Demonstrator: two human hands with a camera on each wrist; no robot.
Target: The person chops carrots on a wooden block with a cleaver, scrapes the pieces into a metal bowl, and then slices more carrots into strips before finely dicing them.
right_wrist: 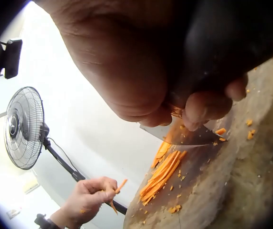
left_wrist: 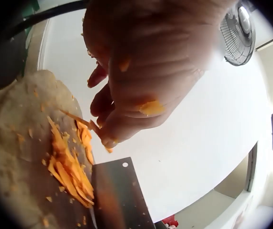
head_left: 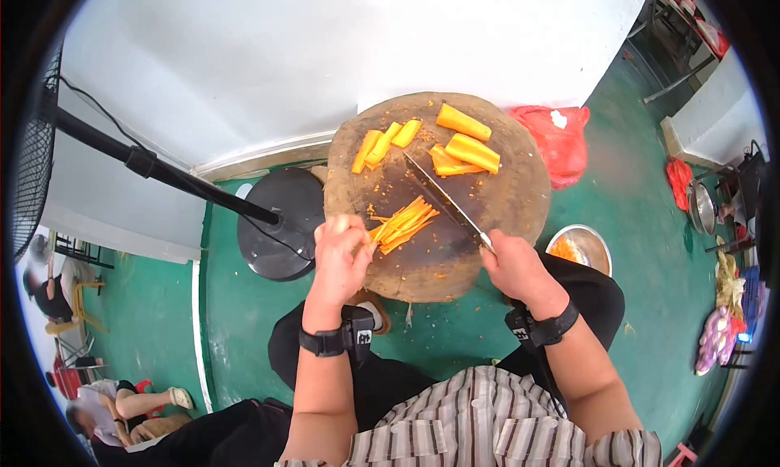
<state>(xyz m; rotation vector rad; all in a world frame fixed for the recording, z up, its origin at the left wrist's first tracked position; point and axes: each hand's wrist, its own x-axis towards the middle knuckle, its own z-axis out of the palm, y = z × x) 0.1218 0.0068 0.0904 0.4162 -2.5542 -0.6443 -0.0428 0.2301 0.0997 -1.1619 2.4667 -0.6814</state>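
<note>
My left hand (head_left: 341,251) is at the left edge of a pile of thin carrot strips (head_left: 406,225). Its thumb and fingertips pinch a carrot strip (left_wrist: 77,118), seen poking out in both wrist views. My right hand (head_left: 520,268) grips the handle of a cleaver (head_left: 445,197), whose broad blade (left_wrist: 120,191) points up and left across the board, right of the pile. All this is over a round wooden chopping block (head_left: 516,203). Behind lie cut carrot chunks (head_left: 380,148) at left and thicker carrot pieces (head_left: 474,152) at right. My right palm hides most of the handle.
A metal bowl (head_left: 603,251) with orange shreds stands on the floor by my right knee. A red plastic bag (head_left: 561,146) lies beyond the block's right side. The fan's pole (head_left: 195,191) and black base (head_left: 276,199) stand at left. A white wall (head_left: 341,52) rises behind.
</note>
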